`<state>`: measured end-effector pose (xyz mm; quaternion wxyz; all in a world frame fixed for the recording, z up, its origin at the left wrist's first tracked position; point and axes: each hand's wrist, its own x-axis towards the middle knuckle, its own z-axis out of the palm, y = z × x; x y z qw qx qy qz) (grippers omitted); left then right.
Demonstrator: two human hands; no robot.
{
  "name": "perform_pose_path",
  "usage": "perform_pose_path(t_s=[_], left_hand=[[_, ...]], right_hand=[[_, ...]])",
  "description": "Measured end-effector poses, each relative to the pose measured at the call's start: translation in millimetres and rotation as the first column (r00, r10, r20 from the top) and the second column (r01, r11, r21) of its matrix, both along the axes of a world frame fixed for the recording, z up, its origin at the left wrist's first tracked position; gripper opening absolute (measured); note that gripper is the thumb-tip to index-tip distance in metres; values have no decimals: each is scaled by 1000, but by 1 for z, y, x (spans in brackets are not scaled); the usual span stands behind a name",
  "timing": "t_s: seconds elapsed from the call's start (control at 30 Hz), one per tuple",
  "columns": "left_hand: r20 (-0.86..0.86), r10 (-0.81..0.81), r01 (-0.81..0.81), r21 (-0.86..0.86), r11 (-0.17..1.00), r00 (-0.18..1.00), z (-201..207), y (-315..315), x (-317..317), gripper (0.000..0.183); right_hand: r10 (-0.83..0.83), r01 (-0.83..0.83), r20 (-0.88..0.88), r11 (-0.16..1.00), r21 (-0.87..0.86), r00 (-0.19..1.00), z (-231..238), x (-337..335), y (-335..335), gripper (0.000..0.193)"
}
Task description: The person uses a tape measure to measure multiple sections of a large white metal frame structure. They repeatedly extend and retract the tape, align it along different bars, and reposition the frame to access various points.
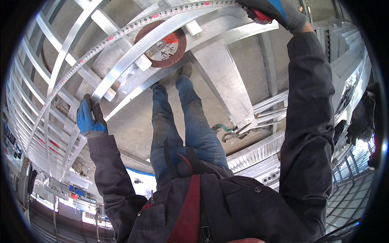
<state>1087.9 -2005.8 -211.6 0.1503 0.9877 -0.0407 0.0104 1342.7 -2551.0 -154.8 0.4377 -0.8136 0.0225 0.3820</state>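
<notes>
My right hand (279, 16), in a blue and grey glove, is closed around a red tape measure case (261, 17) at the upper right. From there the white tape blade (133, 26) arcs across the top and down the far left side. On my left, the other gloved hand (91, 117) has its fingers stretched upward and touches the near end of a silver metal bar (125, 60). That bar crosses over a round reddish-brown cutting disc (169, 54) with handwritten marks on its pale centre. The right fingertips are partly hidden by the glove and case.
A rack of silver metal bars (36, 117) fills the left side. A wide metal beam (227, 81) runs away from the centre right. A green strap (221, 128) lies on the concrete floor (133, 131) near my legs. More metal profiles (348, 65) are stacked at right.
</notes>
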Motion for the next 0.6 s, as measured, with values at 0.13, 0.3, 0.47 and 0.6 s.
perform_pose_path(t_s=[0.13, 0.3, 0.47, 0.6], left_hand=[[-21, -28, 28, 13, 1000, 999, -1, 6, -1, 42], [-29, -17, 16, -42, 999, 999, -3, 10, -2, 42], [-18, -25, 24, -56, 998, 1000, -7, 14, -4, 43], [-19, -18, 17, -64, 998, 1000, -8, 15, -3, 44]], right_hand=[[29, -29, 26, 1000, -7, 999, 1, 1, -1, 31], [34, -34, 24, 999, -10, 999, -1, 1, -2, 31], [17, -16, 23, 1000, -22, 1000, -2, 1, -2, 30], [0, 0, 2, 1000, -1, 1000, -2, 0, -1, 30]])
